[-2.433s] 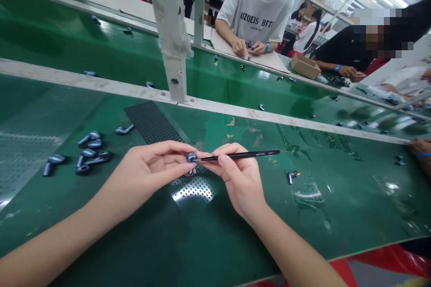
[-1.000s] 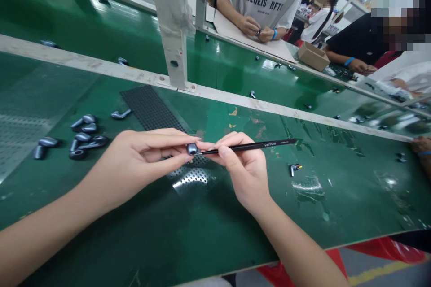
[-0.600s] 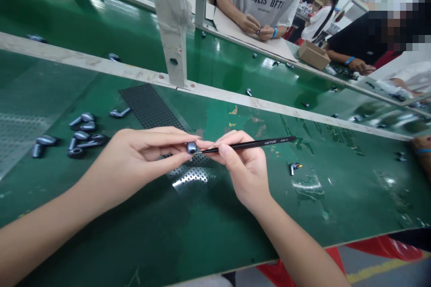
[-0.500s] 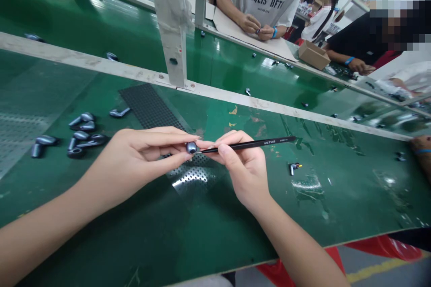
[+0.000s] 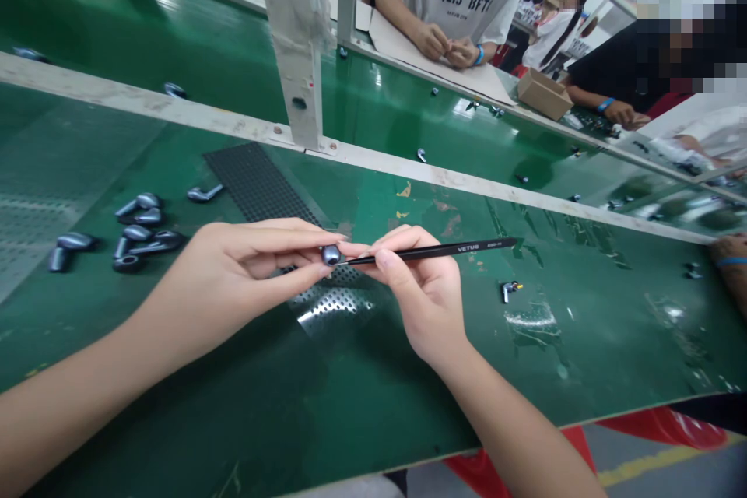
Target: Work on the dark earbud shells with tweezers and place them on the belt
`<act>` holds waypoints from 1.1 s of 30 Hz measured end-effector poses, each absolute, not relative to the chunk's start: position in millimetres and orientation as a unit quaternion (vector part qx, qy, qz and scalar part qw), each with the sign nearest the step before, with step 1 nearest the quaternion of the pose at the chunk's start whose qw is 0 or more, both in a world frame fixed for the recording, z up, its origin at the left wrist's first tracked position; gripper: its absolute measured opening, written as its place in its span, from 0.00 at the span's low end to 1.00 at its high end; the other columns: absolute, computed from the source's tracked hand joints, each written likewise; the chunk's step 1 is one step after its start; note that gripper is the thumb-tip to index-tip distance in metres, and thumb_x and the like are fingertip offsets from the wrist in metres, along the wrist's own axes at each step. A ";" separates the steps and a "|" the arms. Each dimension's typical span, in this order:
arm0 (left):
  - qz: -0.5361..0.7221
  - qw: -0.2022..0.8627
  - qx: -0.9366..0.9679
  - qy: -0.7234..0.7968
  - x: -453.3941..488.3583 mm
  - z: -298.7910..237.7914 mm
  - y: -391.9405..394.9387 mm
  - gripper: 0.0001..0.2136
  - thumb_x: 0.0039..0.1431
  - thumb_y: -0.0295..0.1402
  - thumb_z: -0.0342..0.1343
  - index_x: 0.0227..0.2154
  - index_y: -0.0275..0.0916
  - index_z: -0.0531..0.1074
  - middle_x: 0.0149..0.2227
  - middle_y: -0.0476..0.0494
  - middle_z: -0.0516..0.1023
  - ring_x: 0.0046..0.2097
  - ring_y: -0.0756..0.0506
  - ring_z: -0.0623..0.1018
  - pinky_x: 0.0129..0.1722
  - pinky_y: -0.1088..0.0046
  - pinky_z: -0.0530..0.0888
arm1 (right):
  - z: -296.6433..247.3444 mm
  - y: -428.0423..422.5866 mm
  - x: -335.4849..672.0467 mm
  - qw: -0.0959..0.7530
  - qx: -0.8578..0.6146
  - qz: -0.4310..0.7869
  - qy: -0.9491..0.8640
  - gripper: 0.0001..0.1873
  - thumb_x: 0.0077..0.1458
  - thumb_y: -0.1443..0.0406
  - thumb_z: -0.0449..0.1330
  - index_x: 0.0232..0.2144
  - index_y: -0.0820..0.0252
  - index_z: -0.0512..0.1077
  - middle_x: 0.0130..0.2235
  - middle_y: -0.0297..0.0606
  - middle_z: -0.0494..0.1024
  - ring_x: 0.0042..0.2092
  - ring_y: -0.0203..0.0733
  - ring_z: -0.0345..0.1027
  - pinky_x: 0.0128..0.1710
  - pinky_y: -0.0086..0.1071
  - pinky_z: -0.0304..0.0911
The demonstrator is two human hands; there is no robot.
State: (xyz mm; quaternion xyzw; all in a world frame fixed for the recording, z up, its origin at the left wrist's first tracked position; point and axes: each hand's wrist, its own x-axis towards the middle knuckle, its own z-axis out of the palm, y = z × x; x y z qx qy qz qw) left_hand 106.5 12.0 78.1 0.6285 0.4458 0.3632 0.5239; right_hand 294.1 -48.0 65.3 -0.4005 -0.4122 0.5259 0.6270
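Between the thumb and fingers of my left hand (image 5: 257, 264) is a shiny dark blue-grey earbud (image 5: 331, 254), its rounded end facing right. My right hand (image 5: 423, 284) is closed around black tweezers (image 5: 449, 250) marked VETUS. Their thin metal tip meets the lower right side of the earbud; whether it grips anything there is too small to tell. Below and behind my hands lies a black perforated sheet (image 5: 262, 183). Several more earbuds (image 5: 137, 237) rest in a loose group left of my left hand.
A single earbud with a yellow bit (image 5: 509, 290) lies right of my right hand. Beyond a pale rail (image 5: 222, 117) and a metal post (image 5: 297, 54), a green conveyor belt (image 5: 379, 117) carries scattered earbuds. Co-workers sit across it, near a small cardboard box (image 5: 545, 93).
Earbuds on the belt beyond the rail have shifted to the left. My hands, the held earbud and the tweezers stay almost in place.
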 end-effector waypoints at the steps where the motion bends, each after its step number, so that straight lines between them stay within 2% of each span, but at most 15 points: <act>1: 0.365 0.520 0.632 0.445 106.6 77.8 11.6 0.07 0.48 0.37 0.72 0.31 0.56 0.90 0.39 0.52 0.90 0.42 0.42 0.90 0.47 0.77 0.86 | 65.4 -48.5 293.9 0.628 -0.401 0.520 -0.417 0.10 0.63 0.56 0.73 0.33 0.51 0.80 0.35 0.32 0.83 0.43 0.44 0.86 0.56 0.44 0.82; 11: 0.395 0.490 0.665 0.403 107.3 68.8 11.4 0.08 0.51 0.34 0.69 0.33 0.54 0.90 0.37 0.55 0.90 0.36 0.51 0.89 0.41 0.89 0.81 | 54.6 -52.0 294.1 0.628 -0.408 0.438 -0.497 0.06 0.70 0.62 0.66 0.37 0.52 0.78 0.42 0.38 0.86 0.48 0.47 0.87 0.51 0.42 0.84; 16: 0.400 0.510 0.646 0.404 110.2 72.1 9.4 0.07 0.49 0.32 0.70 0.31 0.53 0.89 0.35 0.56 0.90 0.33 0.51 0.89 0.40 0.89 0.80 | 49.0 -56.5 291.7 0.636 -0.414 0.383 -0.528 0.04 0.71 0.64 0.65 0.40 0.52 0.79 0.42 0.39 0.84 0.47 0.47 0.86 0.43 0.38 0.84; 18: 0.396 0.517 0.641 0.407 110.5 73.0 9.1 0.07 0.49 0.33 0.70 0.31 0.52 0.89 0.35 0.56 0.90 0.33 0.50 0.89 0.40 0.89 0.80 | 46.5 -57.7 292.1 0.636 -0.412 0.362 -0.543 0.04 0.71 0.65 0.64 0.41 0.52 0.79 0.43 0.39 0.83 0.48 0.46 0.86 0.44 0.38 0.84; 24: 0.387 0.537 0.624 0.416 109.6 74.7 9.7 0.07 0.49 0.34 0.70 0.33 0.49 0.89 0.34 0.52 0.91 0.33 0.49 0.89 0.38 0.89 0.81 | 43.2 -58.0 293.4 0.628 -0.403 0.269 -0.609 0.05 0.72 0.67 0.63 0.44 0.52 0.78 0.44 0.40 0.85 0.48 0.47 0.85 0.52 0.46 0.83; 33: 0.378 0.574 0.591 0.424 114.4 77.0 8.4 0.07 0.47 0.34 0.70 0.32 0.47 0.89 0.33 0.50 0.90 0.32 0.48 0.90 0.35 0.88 0.81 | 48.0 -60.2 289.6 0.631 -0.387 0.182 -0.647 0.08 0.70 0.72 0.63 0.46 0.54 0.77 0.42 0.40 0.84 0.48 0.44 0.86 0.50 0.38 0.85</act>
